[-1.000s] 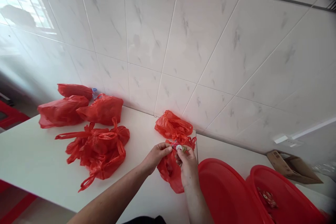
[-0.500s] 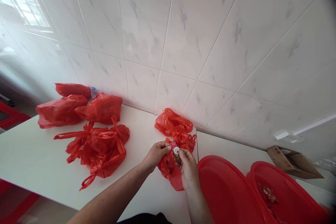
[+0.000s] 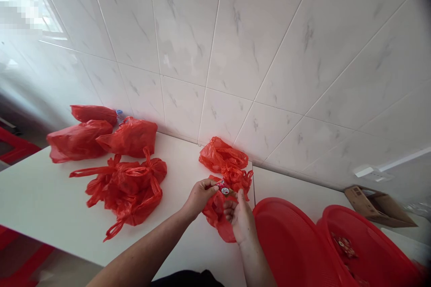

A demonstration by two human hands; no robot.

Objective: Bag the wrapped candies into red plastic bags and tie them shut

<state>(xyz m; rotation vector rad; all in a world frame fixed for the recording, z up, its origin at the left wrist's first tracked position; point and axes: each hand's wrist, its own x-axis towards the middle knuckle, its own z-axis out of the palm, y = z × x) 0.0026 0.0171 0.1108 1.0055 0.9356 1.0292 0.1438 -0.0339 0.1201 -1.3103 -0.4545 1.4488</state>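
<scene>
Lower middle of frame: small packet [image 3: 224,189] on a fingertip pinch

Left of frame: knotted red bags [image 3: 129,188], apart from the hands. Lower middle: left hand [image 3: 198,196] pinched narrow on the packet's left end, over crumpled red bags [image 3: 223,154]. Just right: right hand [image 3: 241,219], fingers half curled, thumb raised; can't tell if it touches the packet. Risk: grip looks small, so a tug or twist could pop it loose, likely into the folds, red on red, hard to spot. Lower right: red tub [image 3: 289,242], another place it could drop.
</scene>
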